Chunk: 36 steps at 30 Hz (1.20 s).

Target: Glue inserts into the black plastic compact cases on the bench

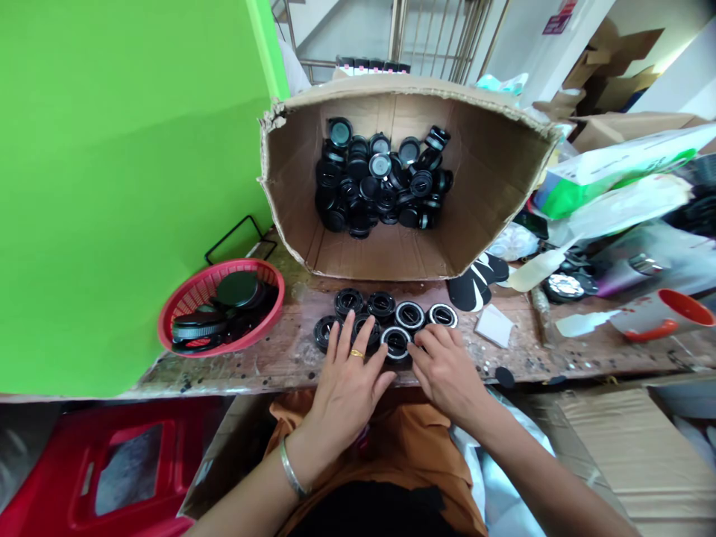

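Two short rows of round black parts lie on the wooden bench, some plain black (pixel 348 300) and some with a whitish ring (pixel 410 315). My left hand (pixel 350 377) spreads its fingers flat over the plain black ones at the left, a ring on one finger. Close by, my right hand (pixel 447 365) has its fingers bent together at the right edge of the front white-ringed part (pixel 396 344). What its fingertips pinch, if anything, is hidden. Behind both rows, an open cardboard box (pixel 385 257) on its side holds many similar round black pieces (pixel 380 165).
A red basket (pixel 166 321) with black round pieces stands at the left against a green panel (pixel 139 186). To the right are a white square pad (pixel 494 326), black cut-out sheets (pixel 475 283), a squeeze bottle (pixel 537 270) and a tipped mug (pixel 654 313). A red stool (pixel 61 477) is below.
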{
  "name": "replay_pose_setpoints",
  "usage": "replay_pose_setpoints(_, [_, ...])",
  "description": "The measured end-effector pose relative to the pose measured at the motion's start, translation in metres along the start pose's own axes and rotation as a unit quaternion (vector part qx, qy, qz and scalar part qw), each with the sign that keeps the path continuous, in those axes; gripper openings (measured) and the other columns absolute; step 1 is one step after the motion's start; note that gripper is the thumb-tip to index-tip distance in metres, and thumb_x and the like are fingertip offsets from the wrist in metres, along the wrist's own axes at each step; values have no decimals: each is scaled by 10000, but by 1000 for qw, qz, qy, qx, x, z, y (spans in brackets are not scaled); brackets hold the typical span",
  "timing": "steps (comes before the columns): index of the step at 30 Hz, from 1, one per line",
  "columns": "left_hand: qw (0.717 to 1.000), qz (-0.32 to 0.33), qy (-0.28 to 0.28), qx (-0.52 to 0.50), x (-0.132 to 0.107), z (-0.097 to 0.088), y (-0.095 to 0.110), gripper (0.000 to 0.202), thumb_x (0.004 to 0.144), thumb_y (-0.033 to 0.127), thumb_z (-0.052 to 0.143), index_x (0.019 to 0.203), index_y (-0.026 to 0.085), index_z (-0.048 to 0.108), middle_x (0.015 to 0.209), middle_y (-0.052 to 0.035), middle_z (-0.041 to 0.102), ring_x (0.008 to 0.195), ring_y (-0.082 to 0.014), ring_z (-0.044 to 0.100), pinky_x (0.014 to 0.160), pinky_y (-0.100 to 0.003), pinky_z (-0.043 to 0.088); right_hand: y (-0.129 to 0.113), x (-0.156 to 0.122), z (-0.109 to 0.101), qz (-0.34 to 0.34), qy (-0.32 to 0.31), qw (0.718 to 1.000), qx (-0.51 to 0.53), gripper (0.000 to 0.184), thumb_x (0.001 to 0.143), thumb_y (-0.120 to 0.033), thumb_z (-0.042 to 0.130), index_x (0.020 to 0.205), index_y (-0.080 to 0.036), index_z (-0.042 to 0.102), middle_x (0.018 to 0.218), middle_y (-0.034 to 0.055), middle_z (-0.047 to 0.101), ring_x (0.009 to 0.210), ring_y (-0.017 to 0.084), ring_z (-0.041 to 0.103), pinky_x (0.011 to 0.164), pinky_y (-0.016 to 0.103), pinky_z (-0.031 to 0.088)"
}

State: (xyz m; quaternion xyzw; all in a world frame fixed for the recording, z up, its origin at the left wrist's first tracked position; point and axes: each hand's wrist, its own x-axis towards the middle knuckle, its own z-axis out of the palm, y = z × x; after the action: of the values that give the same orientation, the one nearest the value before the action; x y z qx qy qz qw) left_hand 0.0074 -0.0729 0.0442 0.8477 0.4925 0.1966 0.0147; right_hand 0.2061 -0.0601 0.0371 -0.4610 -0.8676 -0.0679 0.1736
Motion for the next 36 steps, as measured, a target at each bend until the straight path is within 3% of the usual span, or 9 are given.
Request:
replay_pose_setpoints(5, [1000, 1, 3, 6, -5, 1, 2, 374, 897, 340, 596, 1250, 219, 627, 1508, -151, 393, 1453, -412, 190, 1146, -651, 210, -1, 3, -5, -1, -24, 1000, -1, 105, 865, -128, 580, 857, -135, 684, 891, 102, 619, 955, 269, 475, 821, 418, 370])
replay_pose_setpoints(12, [999, -29, 20, -27, -29, 10, 11, 446, 920, 301, 558, 1364, 269, 532, 1526, -153, 319, 1471, -397, 115, 1132, -645, 248, 0, -11, 3, 24, 27, 996, 79, 225, 911, -130, 510, 1074, -130, 666, 1022, 110, 613, 1004, 267, 467, 855, 414, 387])
replay_pose_setpoints(21, [999, -38, 11, -4, -14, 8, 14, 368, 916, 333, 558, 1265, 237, 622, 1456, -150, 450, 1445, -384, 236, 1144, -636, 240, -6, -1, 6, 13, 6, 999, 37, 182, 889, -102, 524, 982, -110, 680, 959, 120, 636, 1014, 281, 486, 865, 434, 388])
replay_pose_setpoints(24, [999, -31, 16, 7, -12, 5, 14, 341, 907, 333, 569, 1218, 225, 658, 1428, -156, 483, 1430, -398, 265, 1139, -647, 237, -4, 0, 2, 14, 6, 997, 72, 198, 896, -108, 516, 990, -140, 688, 970, 109, 642, 1003, 263, 499, 855, 418, 415])
replay_pose_setpoints(27, [1000, -15, 25, 7, -10, 1, 14, 357, 906, 315, 566, 1242, 224, 643, 1449, -158, 449, 1436, -408, 234, 1129, -656, 249, 19, -10, -2, 49, 56, 988, 135, 214, 909, -130, 509, 1020, -159, 689, 986, 97, 652, 961, 227, 531, 843, 387, 458])
replay_pose_setpoints(30, [999, 1, 33, 2, -11, -2, 14, 454, 914, 296, 552, 1365, 246, 536, 1478, -157, 393, 1449, -395, 196, 1129, -649, 257, 64, -35, -1, 120, 106, 981, 111, 192, 901, -163, 527, 976, -123, 699, 949, 120, 680, 932, 238, 560, 844, 396, 487])
replay_pose_setpoints(33, [1000, 3, 30, 2, -12, -1, 15, 463, 920, 301, 543, 1379, 245, 519, 1486, -163, 367, 1455, -396, 169, 1129, -645, 260, 111, -66, 8, 180, 75, 981, 9, 242, 873, -228, 576, 1013, -73, 699, 1020, 182, 699, 1000, 300, 576, 892, 466, 487])
replay_pose_setpoints(36, [1000, 0, 13, 10, -11, 5, 17, 447, 919, 296, 543, 1366, 269, 537, 1496, -167, 349, 1455, -418, 152, 1115, -656, 270, 135, -88, 21, 201, 33, 978, -46, 317, 890, -260, 553, 1100, -59, 680, 1154, 217, 672, 1108, 321, 576, 944, 492, 470])
